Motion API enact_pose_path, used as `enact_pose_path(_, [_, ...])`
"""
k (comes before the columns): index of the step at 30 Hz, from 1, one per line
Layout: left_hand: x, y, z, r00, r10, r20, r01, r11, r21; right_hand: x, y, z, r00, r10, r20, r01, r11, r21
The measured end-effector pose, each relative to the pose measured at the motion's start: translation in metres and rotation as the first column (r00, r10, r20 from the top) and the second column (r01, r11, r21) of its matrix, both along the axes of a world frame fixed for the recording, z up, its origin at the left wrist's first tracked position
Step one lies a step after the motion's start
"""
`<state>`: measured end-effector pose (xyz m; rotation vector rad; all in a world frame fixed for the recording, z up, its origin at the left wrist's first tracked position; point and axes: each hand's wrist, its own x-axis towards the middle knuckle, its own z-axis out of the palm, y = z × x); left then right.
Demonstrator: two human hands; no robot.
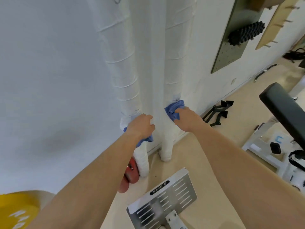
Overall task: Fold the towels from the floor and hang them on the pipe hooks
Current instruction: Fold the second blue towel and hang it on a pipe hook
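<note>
Left pipe (128, 80): white, wrapped, standing upright from the floor against the wall; its long axis was vertical.
Left towel (146, 139): blue, held against the left pipe low down; most of it was covered, and only its edges showed beside the wrist and under the fingers.
Left hand (140, 128): fingers curled around the left towel, holding it onto the pipe.
Right pipe (173, 63): same kind, parallel and just beside the left one.
Right towel (173, 109): blue, bunched on the front of the right pipe, a little higher than the left towel.
Right hand (186, 119): fingertips pinched the towel's lower right part; the cloth lay up and left of the hand.
Hooks: not visible, so I cannot tell if either towel was caught.
Deciding relation: each towel lay between its own hand and its own pipe, so the arms probably did not need to cross.
</note>
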<state>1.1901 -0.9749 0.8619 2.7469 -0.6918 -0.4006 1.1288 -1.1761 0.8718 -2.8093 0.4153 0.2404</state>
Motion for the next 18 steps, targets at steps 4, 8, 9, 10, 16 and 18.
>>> enact_pose_path(4, [-0.048,0.07,0.015,1.0,-0.019,0.002,0.019,0.999,-0.03,-0.05,0.064,0.021,0.999,0.042,-0.011,-0.042,0.999,-0.026])
enact_pose_path(8, [-0.1,0.143,0.023,0.998,-0.004,0.064,0.007,0.999,-0.049,-0.099,0.136,0.036,0.998,0.067,-0.003,-0.067,0.996,-0.065])
enact_pose_path(9, [-0.114,0.162,0.025,0.998,0.01,0.064,-0.008,0.999,-0.034,-0.111,0.157,0.039,0.996,0.09,-0.012,-0.091,0.993,-0.077])
enact_pose_path(10, [-0.127,0.18,0.026,0.998,0.024,0.063,-0.023,1.0,-0.02,-0.123,0.178,0.043,0.992,0.122,-0.019,-0.123,0.988,-0.093])
enact_pose_path(16, [-0.2,0.289,0.037,0.99,0.131,0.062,-0.128,0.991,-0.036,-0.173,0.296,0.059,0.96,0.271,-0.064,-0.277,0.95,-0.144])
enact_pose_path(18, [-0.225,0.328,0.037,0.981,0.188,0.05,-0.185,0.981,-0.059,-0.185,0.334,0.063,0.947,0.314,-0.068,-0.321,0.936,-0.144])
